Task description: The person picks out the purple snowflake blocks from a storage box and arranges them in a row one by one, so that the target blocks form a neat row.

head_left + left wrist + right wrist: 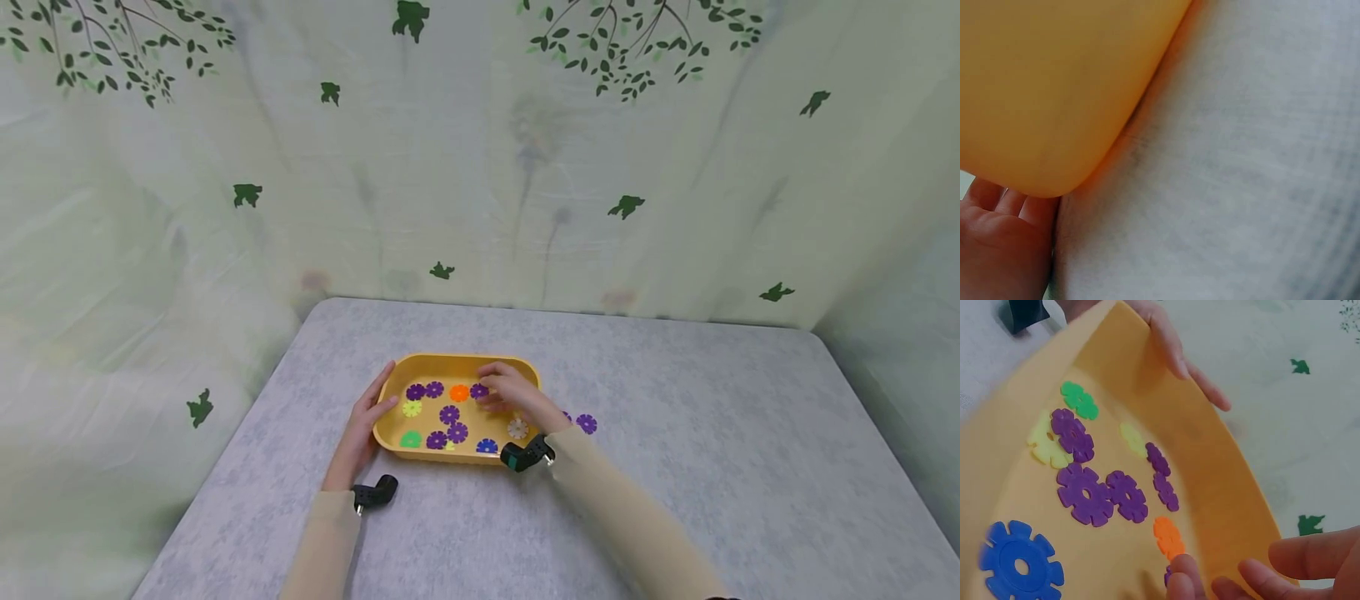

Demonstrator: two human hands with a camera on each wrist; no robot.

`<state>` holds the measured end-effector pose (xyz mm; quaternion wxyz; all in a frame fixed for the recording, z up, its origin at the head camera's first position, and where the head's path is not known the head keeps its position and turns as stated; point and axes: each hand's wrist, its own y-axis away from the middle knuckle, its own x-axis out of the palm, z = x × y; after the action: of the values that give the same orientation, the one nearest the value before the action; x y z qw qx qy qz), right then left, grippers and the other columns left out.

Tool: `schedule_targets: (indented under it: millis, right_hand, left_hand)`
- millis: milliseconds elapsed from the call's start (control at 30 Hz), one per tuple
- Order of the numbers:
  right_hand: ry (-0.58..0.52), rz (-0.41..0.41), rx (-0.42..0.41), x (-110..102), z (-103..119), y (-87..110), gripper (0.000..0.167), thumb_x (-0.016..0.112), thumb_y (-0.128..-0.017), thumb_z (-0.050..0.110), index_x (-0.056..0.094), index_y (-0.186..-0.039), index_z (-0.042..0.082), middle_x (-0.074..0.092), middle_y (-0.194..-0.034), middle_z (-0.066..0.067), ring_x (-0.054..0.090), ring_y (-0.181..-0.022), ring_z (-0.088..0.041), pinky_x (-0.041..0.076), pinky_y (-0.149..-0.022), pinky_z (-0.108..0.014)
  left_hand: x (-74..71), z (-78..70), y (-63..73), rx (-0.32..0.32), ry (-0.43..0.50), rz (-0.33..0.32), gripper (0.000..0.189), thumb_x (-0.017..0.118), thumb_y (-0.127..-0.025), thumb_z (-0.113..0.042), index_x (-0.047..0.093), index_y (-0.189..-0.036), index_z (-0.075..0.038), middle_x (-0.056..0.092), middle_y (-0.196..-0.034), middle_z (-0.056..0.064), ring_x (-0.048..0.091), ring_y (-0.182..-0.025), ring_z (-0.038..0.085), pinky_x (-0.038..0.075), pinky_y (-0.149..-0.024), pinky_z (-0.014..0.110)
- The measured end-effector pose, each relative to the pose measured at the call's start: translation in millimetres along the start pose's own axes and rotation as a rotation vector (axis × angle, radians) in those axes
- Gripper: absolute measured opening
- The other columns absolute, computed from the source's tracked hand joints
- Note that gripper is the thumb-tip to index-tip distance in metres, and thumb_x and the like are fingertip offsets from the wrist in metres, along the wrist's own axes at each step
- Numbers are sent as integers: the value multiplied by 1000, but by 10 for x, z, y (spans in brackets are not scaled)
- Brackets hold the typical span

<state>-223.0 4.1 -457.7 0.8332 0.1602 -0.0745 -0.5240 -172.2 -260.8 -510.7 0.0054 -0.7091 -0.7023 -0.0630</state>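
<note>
A yellow tray [457, 456] holds several flower-shaped plastic discs, mostly purple. My left hand [367, 425] grips the tray's left end, thumb over the rim and fingers along the outer wall. In the left wrist view its palm [1007, 250] lies beside the tray corner [1041, 125]. Over the right part of the tray, my right hand [513, 393] reaches in with fingers spread. Its fingertips [1185, 575] are right at a purple disc [478, 391], partly hidden behind them. Beside that lies an orange disc [1168, 536].
Inside the tray are also a blue disc [1021, 564], a green disc [410, 439], a white disc [517, 428] and yellow ones. On the grey table [712, 450], a purple disc [587, 424] lies right of the tray, another partly hidden by the right wrist. Leaf-printed curtains surround the table.
</note>
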Motion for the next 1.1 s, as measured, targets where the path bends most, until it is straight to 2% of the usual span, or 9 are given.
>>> schedule_targets:
  millis: [200,367,500,800,933,1100]
  right_hand:
    - [66,10,48,36,0,-69,35,41,-103,15,47,-133,-4,54,-118,-23,66,-84,-32,56,-77,-37]
    - [113,14,75,53,-16,-92,32,41,-102,11,52,-126,-7,56,-114,-20,66,-80,-29,57,-72,-35]
    - [117,13,109,62,-9,-99,28,42,-100,6,56,-121,-7,58,-107,-19,67,-78,-29,57,-73,-35]
    - [158,11,142,58,-18,-113,26,46,-98,3,58,-119,-7,61,-98,-19,67,-74,-27,57,-73,-34]
    - [217,21,131,45,-22,-115,20,50,-96,1,62,-110,-8,63,-89,-17,67,-68,-24,57,-70,-33]
    - [309,20,79,25,0,-83,13,54,-94,0,66,-94,-6,64,-78,-13,60,-59,-18,57,-64,-28]
  left_hand:
    - [7,0,1,8,0,0,57,50,-100,-15,30,-152,-24,19,-157,-7,12,-143,13,18,-114,40]
    - [12,-9,8,16,-3,0,57,50,-100,-14,29,-152,-23,19,-157,-7,12,-143,13,18,-114,39]
    - [10,-10,12,12,-2,0,57,49,-100,-13,29,-152,-24,19,-158,-6,13,-143,14,18,-114,40]
    - [11,-1,5,-2,0,-9,58,52,-99,-15,30,-152,-24,20,-157,-7,14,-143,14,21,-113,39]
    - [11,3,-2,-7,-2,-9,58,53,-99,-16,30,-152,-25,20,-157,-7,14,-143,14,21,-113,40]
    - [10,2,-3,-5,0,-13,58,52,-99,-16,30,-152,-24,20,-157,-7,14,-143,14,20,-114,40]
